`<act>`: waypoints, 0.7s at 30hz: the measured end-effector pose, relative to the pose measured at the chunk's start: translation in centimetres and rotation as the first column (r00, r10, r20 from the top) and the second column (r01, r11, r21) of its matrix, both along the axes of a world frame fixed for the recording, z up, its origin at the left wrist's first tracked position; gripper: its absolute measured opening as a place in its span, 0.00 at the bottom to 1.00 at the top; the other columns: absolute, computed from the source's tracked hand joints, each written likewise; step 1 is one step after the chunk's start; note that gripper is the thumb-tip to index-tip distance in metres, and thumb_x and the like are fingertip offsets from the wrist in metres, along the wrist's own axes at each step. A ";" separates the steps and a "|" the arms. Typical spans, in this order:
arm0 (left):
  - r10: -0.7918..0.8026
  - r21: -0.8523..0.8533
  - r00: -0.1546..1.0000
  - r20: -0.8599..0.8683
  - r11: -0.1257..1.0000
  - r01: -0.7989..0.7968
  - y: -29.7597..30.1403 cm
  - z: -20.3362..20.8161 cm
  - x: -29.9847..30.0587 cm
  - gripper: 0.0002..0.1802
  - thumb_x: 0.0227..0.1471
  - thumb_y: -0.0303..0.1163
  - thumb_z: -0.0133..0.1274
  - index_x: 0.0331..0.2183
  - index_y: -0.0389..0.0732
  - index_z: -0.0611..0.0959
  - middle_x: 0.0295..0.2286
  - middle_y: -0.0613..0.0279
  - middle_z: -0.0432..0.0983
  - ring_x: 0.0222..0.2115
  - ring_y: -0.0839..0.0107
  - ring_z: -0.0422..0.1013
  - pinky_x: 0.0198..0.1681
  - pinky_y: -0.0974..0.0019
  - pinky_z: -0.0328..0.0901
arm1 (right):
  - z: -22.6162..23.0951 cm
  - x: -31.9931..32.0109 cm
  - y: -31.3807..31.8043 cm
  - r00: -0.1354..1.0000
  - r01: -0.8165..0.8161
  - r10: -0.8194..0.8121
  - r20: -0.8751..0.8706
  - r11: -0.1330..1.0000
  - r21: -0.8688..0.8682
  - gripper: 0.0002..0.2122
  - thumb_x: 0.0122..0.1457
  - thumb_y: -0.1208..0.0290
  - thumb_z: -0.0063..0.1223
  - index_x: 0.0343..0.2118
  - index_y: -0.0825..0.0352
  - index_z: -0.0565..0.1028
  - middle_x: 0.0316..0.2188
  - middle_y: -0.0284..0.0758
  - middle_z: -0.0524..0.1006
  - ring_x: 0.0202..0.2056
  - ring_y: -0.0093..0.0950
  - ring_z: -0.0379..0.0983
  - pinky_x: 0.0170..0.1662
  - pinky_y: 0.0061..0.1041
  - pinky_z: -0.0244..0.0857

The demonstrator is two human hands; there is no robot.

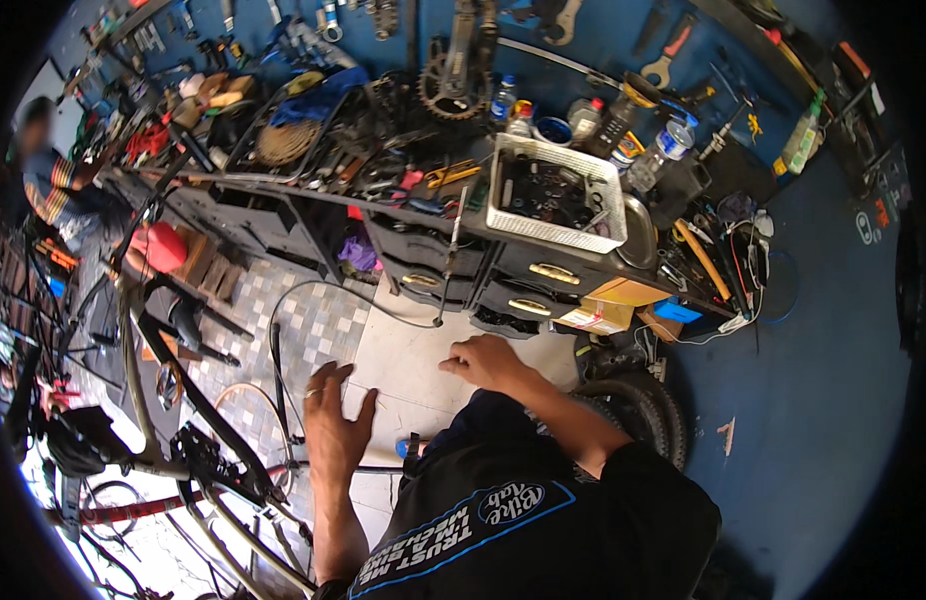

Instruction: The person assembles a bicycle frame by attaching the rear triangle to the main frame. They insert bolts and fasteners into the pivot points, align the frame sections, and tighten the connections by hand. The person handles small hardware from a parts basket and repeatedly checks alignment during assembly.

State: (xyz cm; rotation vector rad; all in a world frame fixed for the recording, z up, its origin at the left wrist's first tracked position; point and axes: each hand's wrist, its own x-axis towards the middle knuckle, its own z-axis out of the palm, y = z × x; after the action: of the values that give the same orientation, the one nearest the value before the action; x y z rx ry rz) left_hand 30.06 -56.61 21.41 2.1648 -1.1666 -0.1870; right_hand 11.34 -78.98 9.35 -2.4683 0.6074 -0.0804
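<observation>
Black cable [276, 345] curves left of frame centre; I see the left hand [333, 425] near it, fingers spread, apart from the curled right hand [490, 362], whose contents I cannot tell.

Blue-outlined white lettering [513, 503], person's black shirt [623, 505]

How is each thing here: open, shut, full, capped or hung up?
Left hand's grip: open, nothing seen in it.
Right hand's grip: fingers curled; can't tell if it holds anything.
White basket: uncovered, small parts inside.
Upper right drawer: looks shut.
Clear bottle with red top: capped.
Red-handled wrench: hung on the wall.
</observation>
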 end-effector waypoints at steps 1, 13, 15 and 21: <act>-0.077 0.009 0.997 -0.007 0.997 0.077 -2.5 0.2 -0.9 0.25 0.52 0.33 0.70 0.50 0.38 0.82 0.53 0.43 0.76 0.54 0.42 0.72 0.57 0.48 0.69 | 1.0 -1.3 -2.1 0.998 0.059 -0.059 -0.010 0.998 0.016 0.17 0.64 0.50 0.59 0.34 0.60 0.83 0.29 0.39 0.84 0.34 0.44 0.82 0.37 0.45 0.73; -0.460 0.081 0.886 -0.055 0.882 0.463 -29.5 -2.0 -11.0 0.25 0.52 0.34 0.70 0.51 0.38 0.82 0.51 0.45 0.78 0.51 0.45 0.76 0.54 0.50 0.72 | 4.5 -14.4 -33.3 0.865 0.472 -0.440 0.242 0.877 -0.092 0.11 0.61 0.70 0.64 0.47 0.60 0.81 0.35 0.36 0.83 0.37 0.38 0.81 0.41 0.38 0.75; -0.459 0.083 0.884 -0.088 0.881 0.466 -31.6 -2.4 -11.8 0.25 0.53 0.35 0.68 0.52 0.39 0.82 0.51 0.44 0.78 0.50 0.44 0.76 0.54 0.50 0.71 | 4.4 -14.5 -36.7 0.871 0.473 -0.449 0.198 0.875 -0.098 0.10 0.62 0.68 0.62 0.46 0.61 0.81 0.36 0.38 0.83 0.41 0.41 0.80 0.43 0.41 0.75; -0.414 0.105 0.899 -0.146 0.897 0.430 -35.3 -3.0 -13.3 0.24 0.54 0.35 0.67 0.51 0.38 0.82 0.49 0.44 0.78 0.48 0.44 0.77 0.52 0.49 0.72 | -0.6 -9.8 -43.1 0.952 0.303 -0.304 0.045 0.904 -0.301 0.10 0.62 0.69 0.60 0.43 0.67 0.82 0.39 0.42 0.80 0.43 0.41 0.81 0.46 0.44 0.76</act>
State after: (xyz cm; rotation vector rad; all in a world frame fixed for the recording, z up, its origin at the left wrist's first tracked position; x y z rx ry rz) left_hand 16.78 -91.87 18.44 1.9500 -1.5809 -0.5945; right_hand 1.58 -122.04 8.76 -2.6433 1.0482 -0.3160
